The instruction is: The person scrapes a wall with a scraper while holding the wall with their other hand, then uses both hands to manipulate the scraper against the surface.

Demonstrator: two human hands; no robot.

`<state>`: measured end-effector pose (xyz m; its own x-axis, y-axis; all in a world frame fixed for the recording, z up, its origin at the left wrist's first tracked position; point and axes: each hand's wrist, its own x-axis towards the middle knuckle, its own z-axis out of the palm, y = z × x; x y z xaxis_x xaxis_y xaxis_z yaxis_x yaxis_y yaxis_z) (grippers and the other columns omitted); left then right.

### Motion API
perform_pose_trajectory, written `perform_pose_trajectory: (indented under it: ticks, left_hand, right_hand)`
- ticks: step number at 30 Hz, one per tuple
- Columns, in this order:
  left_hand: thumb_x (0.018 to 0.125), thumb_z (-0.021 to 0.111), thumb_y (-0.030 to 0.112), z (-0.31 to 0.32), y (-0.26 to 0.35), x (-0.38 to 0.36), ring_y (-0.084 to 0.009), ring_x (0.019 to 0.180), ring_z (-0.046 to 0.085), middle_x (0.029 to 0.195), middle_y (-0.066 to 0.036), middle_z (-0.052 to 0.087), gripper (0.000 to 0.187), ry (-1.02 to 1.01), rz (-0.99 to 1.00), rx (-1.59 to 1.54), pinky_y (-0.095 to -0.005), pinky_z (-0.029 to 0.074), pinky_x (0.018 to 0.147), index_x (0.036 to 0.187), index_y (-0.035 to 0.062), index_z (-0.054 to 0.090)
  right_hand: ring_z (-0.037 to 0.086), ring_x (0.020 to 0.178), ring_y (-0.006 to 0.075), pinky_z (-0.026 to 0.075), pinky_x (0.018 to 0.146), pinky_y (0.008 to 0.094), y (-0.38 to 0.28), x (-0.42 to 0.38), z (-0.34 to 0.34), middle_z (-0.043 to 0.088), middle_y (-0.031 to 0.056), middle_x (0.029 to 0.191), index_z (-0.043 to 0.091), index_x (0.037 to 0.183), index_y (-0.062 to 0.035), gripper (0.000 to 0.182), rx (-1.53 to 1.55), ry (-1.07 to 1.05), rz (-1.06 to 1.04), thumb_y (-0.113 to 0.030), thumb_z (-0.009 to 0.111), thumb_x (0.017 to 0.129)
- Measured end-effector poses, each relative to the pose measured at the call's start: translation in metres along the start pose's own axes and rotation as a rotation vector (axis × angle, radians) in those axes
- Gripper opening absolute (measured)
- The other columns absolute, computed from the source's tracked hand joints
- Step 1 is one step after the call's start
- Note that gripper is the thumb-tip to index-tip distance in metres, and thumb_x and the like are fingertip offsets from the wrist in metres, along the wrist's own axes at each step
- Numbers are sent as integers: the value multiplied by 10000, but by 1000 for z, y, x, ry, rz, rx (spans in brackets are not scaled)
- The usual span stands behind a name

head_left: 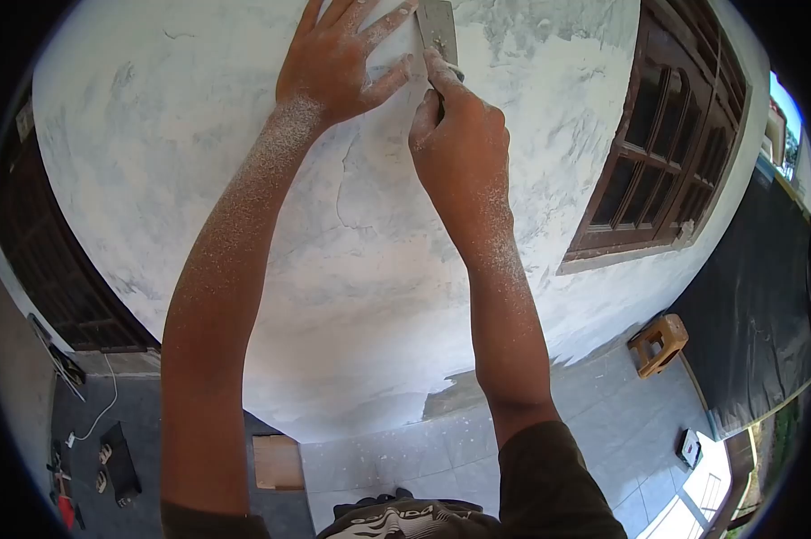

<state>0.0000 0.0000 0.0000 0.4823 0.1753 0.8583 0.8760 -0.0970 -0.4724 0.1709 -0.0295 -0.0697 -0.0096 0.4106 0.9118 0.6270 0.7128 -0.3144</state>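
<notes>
A white, patchily plastered wall (405,207) fills the middle of the view, with a thin crack running down below my hands. High on it, my left hand (338,58) lies with fingers spread against the surface, dusted with white powder. My right hand (464,121) is closed around the handle of a putty knife (438,31), index finger stretched along it. The metal blade points up against the wall, just right of my left fingertips. Part of the handle is hidden inside my fist. White dust covers both forearms.
A brown wooden window (661,148) is set in the wall at right, a dark door (50,234) at left. Below are a wooden stool (659,345), a cardboard piece (278,463), a white cable (109,409) and a black sheet (747,296) on the right.
</notes>
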Motion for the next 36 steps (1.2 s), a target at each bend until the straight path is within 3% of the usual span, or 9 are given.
perform_pose_trajectory:
  ticks: [9,18,23,27,30,33,36]
  left_hand:
    - [863,692,427,-2,2,5,-333,1508,253,1606,-133,335,647,68,68,12,-619,135,1224,1449,203,532]
    - [893,706,325,7,2,3,-310,1494,298,1598,-62,379,432,76,158,44,-642,202,1198,1313,235,660]
    - [914,674,257,19,-1,10,-309,1440,403,1506,-58,512,275,225,157,-3,-623,219,1202,1177,214,741]
    - [927,650,231,26,-3,13,-292,1429,422,1489,-45,534,266,240,170,120,-608,221,1209,1178,219,738]
    - [922,646,226,20,0,12,-278,1433,419,1492,-38,532,295,238,179,44,-596,209,1218,1206,194,721]
    - [903,638,213,11,3,14,-282,1434,417,1488,-77,532,360,209,106,-6,-560,218,1224,1244,112,691]
    - [873,583,188,10,3,16,-303,1438,408,1476,-161,524,424,233,-10,3,-503,242,1219,1245,-1,661]
  right_hand:
    - [743,738,335,611,627,428,-2,-5,-2,705,238,801,609,1358,-34,385,29,-3,1,-96,585,979]
    - [744,758,355,617,647,437,-2,-5,-4,717,243,831,663,1283,-30,336,-48,-44,19,-79,588,959]
    - [733,724,337,605,615,436,-8,6,-7,697,229,804,601,1378,-59,419,-6,-29,14,-75,583,960]
    - [724,694,316,602,606,428,7,-5,2,682,218,834,564,1417,-68,455,20,43,-87,-82,586,963]
    - [722,688,297,598,595,419,7,-17,3,677,217,882,544,1436,-74,470,30,60,-49,-93,591,969]
    - [702,672,245,579,671,362,2,-9,-2,717,176,815,589,1396,-72,432,-44,35,23,-81,607,965]
    - [713,665,254,575,545,367,2,8,-6,657,162,743,599,1392,-89,396,-77,101,-41,-145,591,1000]
